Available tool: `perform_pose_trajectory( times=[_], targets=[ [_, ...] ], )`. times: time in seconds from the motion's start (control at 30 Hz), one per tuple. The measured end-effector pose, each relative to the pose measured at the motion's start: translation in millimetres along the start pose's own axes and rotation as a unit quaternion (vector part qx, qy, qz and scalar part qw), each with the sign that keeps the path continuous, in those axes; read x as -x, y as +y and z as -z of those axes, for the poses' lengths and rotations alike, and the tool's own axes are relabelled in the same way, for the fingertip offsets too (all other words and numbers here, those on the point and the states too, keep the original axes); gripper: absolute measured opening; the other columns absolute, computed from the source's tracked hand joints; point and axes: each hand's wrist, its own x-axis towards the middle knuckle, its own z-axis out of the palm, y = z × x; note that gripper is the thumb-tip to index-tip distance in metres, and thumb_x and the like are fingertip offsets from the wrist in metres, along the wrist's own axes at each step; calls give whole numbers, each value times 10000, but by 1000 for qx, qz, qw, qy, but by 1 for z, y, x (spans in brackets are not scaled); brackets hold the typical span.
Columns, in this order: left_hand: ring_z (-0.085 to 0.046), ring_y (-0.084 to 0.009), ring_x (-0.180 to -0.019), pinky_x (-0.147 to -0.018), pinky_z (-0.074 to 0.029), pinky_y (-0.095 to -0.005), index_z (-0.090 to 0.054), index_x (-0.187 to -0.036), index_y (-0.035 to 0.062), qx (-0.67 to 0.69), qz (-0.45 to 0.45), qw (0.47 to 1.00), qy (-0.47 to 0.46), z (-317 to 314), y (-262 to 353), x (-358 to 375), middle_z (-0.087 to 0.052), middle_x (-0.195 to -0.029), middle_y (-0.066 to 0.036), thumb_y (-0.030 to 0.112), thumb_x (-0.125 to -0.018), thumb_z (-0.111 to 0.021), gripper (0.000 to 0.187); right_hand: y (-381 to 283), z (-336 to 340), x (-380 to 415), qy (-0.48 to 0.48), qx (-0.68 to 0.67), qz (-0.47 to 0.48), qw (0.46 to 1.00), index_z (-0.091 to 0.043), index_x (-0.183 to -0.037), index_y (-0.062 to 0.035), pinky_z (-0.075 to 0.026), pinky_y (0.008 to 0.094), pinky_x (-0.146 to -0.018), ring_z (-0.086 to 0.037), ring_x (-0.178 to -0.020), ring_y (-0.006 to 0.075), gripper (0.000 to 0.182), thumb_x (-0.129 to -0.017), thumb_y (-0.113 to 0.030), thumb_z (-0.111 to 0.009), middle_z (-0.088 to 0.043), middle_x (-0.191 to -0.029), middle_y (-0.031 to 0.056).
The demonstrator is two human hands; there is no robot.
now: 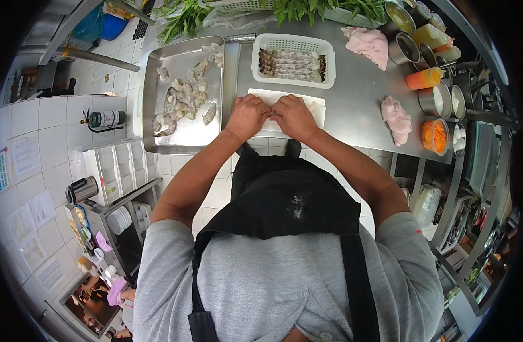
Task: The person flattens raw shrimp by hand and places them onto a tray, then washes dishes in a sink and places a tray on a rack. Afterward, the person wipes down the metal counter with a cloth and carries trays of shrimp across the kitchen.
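Both hands meet over a white cutting board [286, 99] at the table's front edge. My left hand [249, 115] is closed, its fingertips pinching a small pale piece that looks like a shrimp [271, 114]. From the other side, my right hand [294, 115] pinches the same piece, and the fingers hide most of it. To the left, a deep steel tray [150, 85] holds a loose pile of raw shrimp [184, 94]. Beyond the board, shrimp [292, 64] lie lined up in a white perforated basket [295, 40].
Leafy greens [312, 10] lie along the back. Pink cloths [396, 119] rest on the right, near an orange squeeze bottle [424, 78], steel containers [430, 101] and a tub of orange pieces [435, 137]. A white drawer unit [121, 168] stands at lower left.
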Motion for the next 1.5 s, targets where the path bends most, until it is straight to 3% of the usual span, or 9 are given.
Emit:
perform_pose_trajectory(
  times=[0.27, 0.43, 0.53, 0.63, 0.77, 0.97, 1.17, 1.37, 1.5],
  targets=[
    [-663, -244, -1005, -889, -439, -443, -761, -875, 160, 5, -5, 999, 33, -8, -8, 5, -714, -915, -4, 151, -865, -762, 13, -2, -23, -2, 15, 62, -1, 998, -695, -945, -63, -469, 449, -898, -611, -992, 317, 140, -874, -174, -743, -616, -939, 94],
    [-658, -256, -1045, -924, -435, -458, -758, -1002, 151, -40, -2, 999, -34, 6, -2, 1, -720, -951, -13, 143, -882, -761, 121, 1, -3, 6, 25, 26, 23, 999, -715, -1023, -62, -479, 465, -937, -613, -1005, 333, 192, -880, -181, -761, -630, -977, 107],
    [-649, -250, -1063, -928, -434, -460, -771, -1040, 164, -27, 19, 998, 48, 10, 11, 2, -709, -951, 5, 170, -878, -787, 163, 15, 20, 19, 50, 23, 12, 998, -728, -1065, -61, -491, 459, -955, -620, -1010, 331, 232, -868, -176, -765, -640, -983, 104],
    [-643, -256, -1070, -928, -436, -466, -782, -1067, 162, 3, 15, 999, 29, 4, 23, -7, -702, -962, -1, 200, -863, -815, 210, 23, 28, 35, 28, 26, -36, 999, -739, -1043, -66, -506, 442, -949, -617, -1020, 328, 206, -868, -172, -766, -643, -985, 100],
    [-638, -261, -1082, -928, -437, -470, -794, -1034, 150, 10, 21, 999, -30, -15, 16, -8, -707, -991, -20, 210, -846, -834, 202, 35, 32, 29, 1, 15, -41, 999, -742, -980, -66, -521, 439, -936, -613, -1022, 329, 148, -872, -165, -760, -642, -975, 104],
    [-632, -247, -1087, -911, -430, -453, -812, -962, 171, 9, 44, 999, 14, -10, 34, -13, -708, -1028, -14, 173, -839, -829, 125, 35, 35, 33, 10, 10, -39, 999, -738, -985, -67, -520, 439, -947, -612, -1033, 329, 153, -863, -154, -771, -641, -993, 102],
    [-617, -250, -1091, -910, -422, -442, -814, -970, 165, -2, -20, 999, 31, -18, 41, -25, -689, -1056, 12, 184, -839, -828, 133, 34, 38, 36, -2, 8, -46, 999, -743, -1056, -64, -527, 431, -948, -612, -1050, 322, 200, -887, -165, -778, -645, -1033, 102],
    [-616, -280, -1111, -921, -449, -489, -772, -942, 125, -14, 12, 999, -29, -17, 37, -29, -689, -1062, -32, 143, -885, -773, 60, 38, 34, 38, 3, 7, -42, 999, -749, -1036, -70, -519, 429, -963, -607, -1055, 319, 202, -865, -168, -790, -643, -1025, 98],
    [-667, -312, -966, -826, -516, -458, -718, -966, 84, 33, 58, 998, 13, -5, 11, -22, -708, -1015, -94, 115, -952, -712, 34, 39, 34, 38, 10, 10, -35, 999, -744, -996, -71, -513, 430, -966, -604, -1049, 321, 182, -848, -164, -794, -642, -1018, 99]
  ],
)
